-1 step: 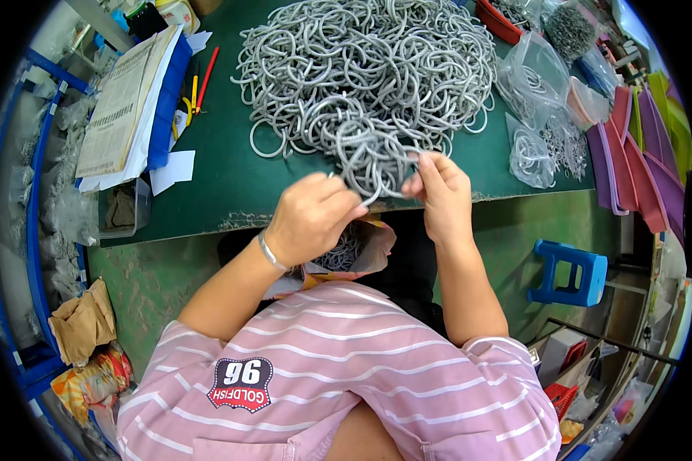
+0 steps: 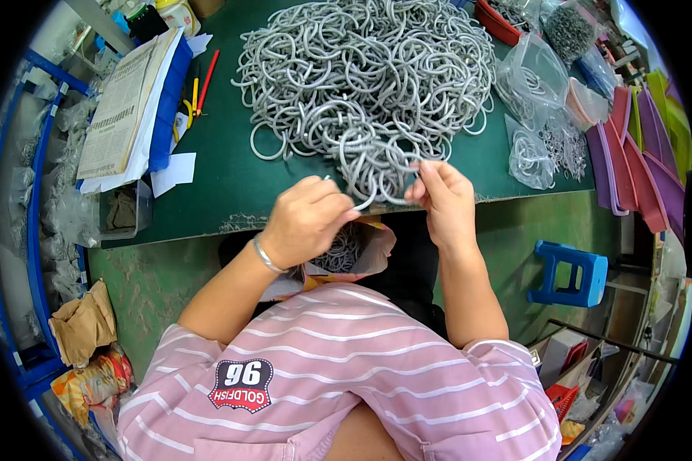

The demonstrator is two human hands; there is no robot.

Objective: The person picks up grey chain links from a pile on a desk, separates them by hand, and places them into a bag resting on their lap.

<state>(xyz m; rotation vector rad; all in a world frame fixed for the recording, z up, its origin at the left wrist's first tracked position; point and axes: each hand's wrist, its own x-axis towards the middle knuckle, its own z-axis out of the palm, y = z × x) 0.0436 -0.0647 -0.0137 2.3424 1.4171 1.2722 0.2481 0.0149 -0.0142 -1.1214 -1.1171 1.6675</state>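
A large heap of grey rings (image 2: 369,69) covers the middle of the green table (image 2: 215,177), with a smaller clump of rings (image 2: 373,165) at its near side. My left hand (image 2: 307,219), a metal bangle at its wrist, is closed on a grey ring (image 2: 367,201) at the table's front edge. Across the clump, my right hand (image 2: 444,198) pinches a grey ring too, thumb against forefinger. Whether both hands grip one and the same ring I cannot tell. Below them, an open bag (image 2: 377,250) on my lap contains more grey rings (image 2: 338,250).
Newspapers (image 2: 123,107) lie on a blue bin at the left, beside a red pen (image 2: 207,83) and yellow-handled pliers (image 2: 187,111). Clear plastic bags (image 2: 532,157) and pink and purple trays (image 2: 619,154) line the right. A blue stool (image 2: 569,273) stands on the floor.
My left hand has shifted slightly left and towards me. The right hand has moved a little nearer and to the right, so my fingertips are slightly further apart.
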